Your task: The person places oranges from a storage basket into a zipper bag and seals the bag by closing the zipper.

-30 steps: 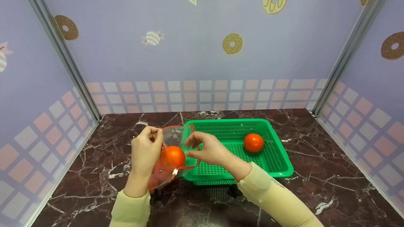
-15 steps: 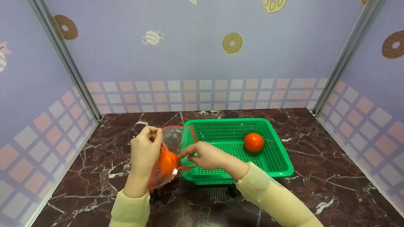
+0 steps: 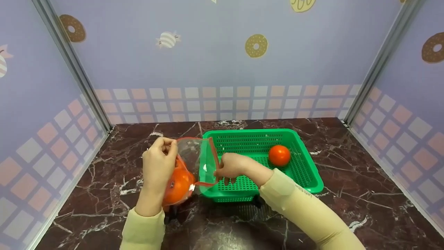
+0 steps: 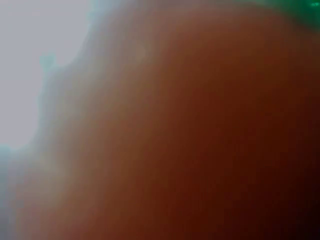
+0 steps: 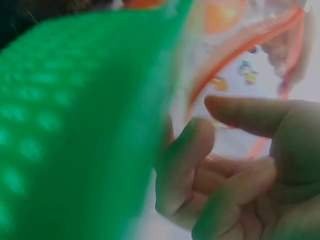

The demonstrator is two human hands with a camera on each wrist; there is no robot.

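Note:
My left hand (image 3: 159, 166) pinches the upper edge of a clear plastic zip bag (image 3: 189, 149) with red trim. Inside the bag, low on its left side, lies a round orange-red fruit (image 3: 178, 185), partly behind the printed film. My right hand (image 3: 234, 166) is at the bag's right-hand red edge, over the green basket. In the right wrist view, the right hand's thumb and loosely bent fingers (image 5: 245, 115) are near the bag's red edge (image 5: 235, 52), with a gap between thumb and forefinger. Only a brown-red blur fills the left wrist view.
The green perforated basket (image 3: 310, 166) stands right of the bag, its left rim behind it. Another smooth orange-red round fruit (image 3: 279, 155) sits in it at the right. Beneath is a dark marbled tabletop (image 3: 118, 208), with patterned walls (image 3: 215, 62) around.
The fruit has slid from the bag's mouth down toward its lower left. The right hand pushed at it, then drew back right to the bag's edge. The left hand keeps its pinch.

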